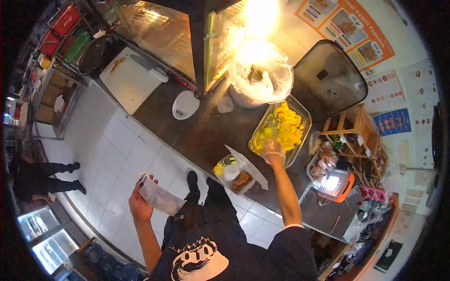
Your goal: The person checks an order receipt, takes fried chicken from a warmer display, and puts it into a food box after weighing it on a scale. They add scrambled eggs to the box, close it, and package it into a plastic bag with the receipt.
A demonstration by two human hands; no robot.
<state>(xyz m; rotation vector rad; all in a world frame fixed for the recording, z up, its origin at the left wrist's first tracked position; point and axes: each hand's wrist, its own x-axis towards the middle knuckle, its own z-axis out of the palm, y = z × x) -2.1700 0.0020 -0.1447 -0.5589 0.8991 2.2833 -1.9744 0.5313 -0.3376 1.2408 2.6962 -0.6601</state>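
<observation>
My left hand point(142, 201) is closed on a long paper receipt point(161, 196), held out over the floor in front of the counter. My right hand point(273, 151), in a clear plastic glove, is at the near side of a glass tray point(307, 122) of chopped yellow food point(288, 125). Its fingertips are blurred against the food, so their grip is unclear. To the left of that arm, an open takeaway box point(253, 165) sits at the counter's edge. Inside are a white mound of rice point(230, 172), a browned fried piece point(242, 181) and some yellow-green bits point(219, 168).
A plastic-lined tub point(248, 100) stands behind the tray, beside a lit glass display cabinet point(154, 37). A scale point(186, 105), cutting board point(129, 84) and knife point(149, 68) lie leftward. Bagged food point(323, 161) and an orange-framed lamp point(335, 185) are right. Another person point(42, 175) stands far left.
</observation>
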